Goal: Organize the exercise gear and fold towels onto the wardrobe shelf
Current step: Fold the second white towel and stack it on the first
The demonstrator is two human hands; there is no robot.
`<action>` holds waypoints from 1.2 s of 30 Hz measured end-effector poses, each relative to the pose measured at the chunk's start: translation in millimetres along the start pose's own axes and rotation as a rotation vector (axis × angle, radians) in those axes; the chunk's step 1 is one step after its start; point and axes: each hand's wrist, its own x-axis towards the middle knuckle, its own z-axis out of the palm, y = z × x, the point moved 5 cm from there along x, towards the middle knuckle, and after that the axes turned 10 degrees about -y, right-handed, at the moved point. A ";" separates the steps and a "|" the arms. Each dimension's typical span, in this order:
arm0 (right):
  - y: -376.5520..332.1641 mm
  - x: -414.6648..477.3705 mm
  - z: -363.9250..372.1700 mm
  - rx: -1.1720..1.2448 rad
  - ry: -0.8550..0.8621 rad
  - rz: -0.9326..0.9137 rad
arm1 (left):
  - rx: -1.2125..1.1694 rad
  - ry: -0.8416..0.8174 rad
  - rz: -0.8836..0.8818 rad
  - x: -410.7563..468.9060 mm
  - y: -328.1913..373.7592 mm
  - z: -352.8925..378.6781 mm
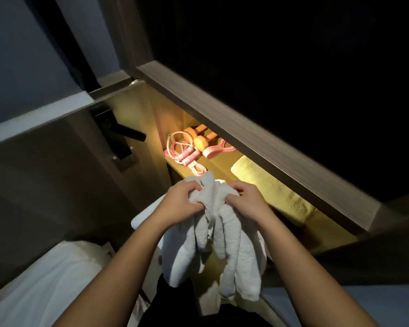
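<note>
A white towel hangs bunched in front of me, its top edge gathered between both hands. My left hand grips the left part of the bunch and my right hand grips the right part, close together. Beyond them is the lit wardrobe shelf. At its left end lie a pink jump rope, orange dumbbells and a pink band-like item. A folded towel lies on the shelf to the right.
A wooden board overhangs the shelf, with a dark compartment above it. The open wardrobe door with a black handle stands at the left. White bedding lies at lower left. The room is dim.
</note>
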 end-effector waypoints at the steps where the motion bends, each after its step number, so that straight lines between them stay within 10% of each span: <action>1: 0.1 5.5 0.0 0.036 0.033 0.007 | 0.004 -0.043 0.024 11.0 -3.7 -3.5; 8: 31.0 49.5 24.5 0.165 0.300 0.058 | 0.078 -0.316 0.229 83.8 -47.9 -7.3; 22: 86.9 -24.9 184.4 0.267 0.594 -0.149 | 0.099 -0.127 0.603 -17.4 -139.0 24.6; 29: 58.1 -104.1 244.2 0.327 0.497 -0.070 | 0.074 -0.310 0.570 -116.8 -133.8 -16.1; 36: 185.4 -73.9 331.4 0.379 0.530 0.224 | 0.288 -0.469 0.446 -113.4 -249.2 99.3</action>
